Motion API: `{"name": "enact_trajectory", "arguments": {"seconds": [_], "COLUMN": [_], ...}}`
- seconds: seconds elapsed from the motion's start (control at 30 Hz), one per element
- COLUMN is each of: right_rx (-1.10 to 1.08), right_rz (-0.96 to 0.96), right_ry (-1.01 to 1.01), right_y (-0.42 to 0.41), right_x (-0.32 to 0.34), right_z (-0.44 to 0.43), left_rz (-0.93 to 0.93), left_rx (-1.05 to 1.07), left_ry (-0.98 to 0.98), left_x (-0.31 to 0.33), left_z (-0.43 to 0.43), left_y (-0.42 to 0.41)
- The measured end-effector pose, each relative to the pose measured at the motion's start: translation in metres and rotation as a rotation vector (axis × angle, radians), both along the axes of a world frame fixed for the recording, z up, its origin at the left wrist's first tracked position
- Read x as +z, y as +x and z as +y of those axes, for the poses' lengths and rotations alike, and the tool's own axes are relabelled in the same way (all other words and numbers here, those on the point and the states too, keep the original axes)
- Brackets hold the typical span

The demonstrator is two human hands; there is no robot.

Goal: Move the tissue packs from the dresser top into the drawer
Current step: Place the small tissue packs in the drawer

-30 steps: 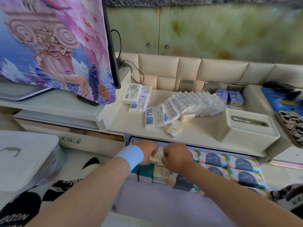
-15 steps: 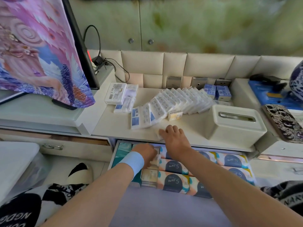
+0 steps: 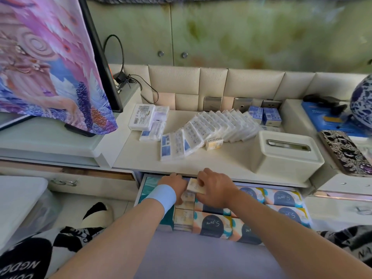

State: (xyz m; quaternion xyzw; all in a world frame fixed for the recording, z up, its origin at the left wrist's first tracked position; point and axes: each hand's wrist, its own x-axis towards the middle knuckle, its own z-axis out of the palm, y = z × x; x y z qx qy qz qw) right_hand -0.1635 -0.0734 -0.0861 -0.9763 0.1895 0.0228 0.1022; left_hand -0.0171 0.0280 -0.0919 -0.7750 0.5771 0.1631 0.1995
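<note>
My left hand (image 3: 174, 185) covered the packs beneath it, so whether its grip held anything could not be told. My right hand (image 3: 216, 189) hid most of the small yellow pack (image 3: 194, 187) under its fingers. The worktop (image 3: 221, 158) edge concealed the drawer's (image 3: 141, 190) back. The blue vase (image 3: 362, 105) was cut off at the right edge. Print on the white tissue packs (image 3: 211, 127) was too small to read.

Glossy plastic-wrapped tissue packs (image 3: 211, 129) lie on the smooth, matt dresser top (image 3: 221, 160).
</note>
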Motion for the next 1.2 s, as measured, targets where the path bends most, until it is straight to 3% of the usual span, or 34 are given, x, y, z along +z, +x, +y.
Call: {"name": "enact_trajectory", "arguments": {"seconds": [0.27,0.5,0.67,0.77,0.83,1.0,1.1,1.2], "right_rx": [0.187,0.106,0.036,-0.079,-0.197,-0.423,-0.427,-0.405], "right_rz": [0.111,0.096,-0.101,-0.320,-0.355,-0.219,-0.012,0.010], "right_ry": [-0.051,-0.237,-0.170,-0.129,-0.107,-0.022,0.042,-0.033], "right_y": [0.006,0.017,0.024,0.033,0.038,0.038,0.036,0.035], "right_x": [-0.020,-0.040,-0.034,-0.020,-0.009,0.017,0.018,0.012], "right_z": [0.040,0.054,0.039,0.016,-0.005,-0.054,-0.076,-0.085], "left_rz": [0.115,0.132,0.153,0.203,0.224,0.302,0.283,0.247], "left_rx": [0.091,0.025,0.032,0.082,0.115,0.187,0.165,0.147], "left_ry": [0.085,0.048,0.072,-0.120,-0.298,-0.514,-0.479,-0.426], "left_x": [0.018,0.020,0.029,0.043,0.052,0.059,0.049,0.036], "left_z": [0.018,0.043,0.031,0.009,-0.005,-0.040,-0.061,-0.078], "left_y": [0.012,0.011,0.014,0.022,0.028,0.034,0.029,0.023]}}
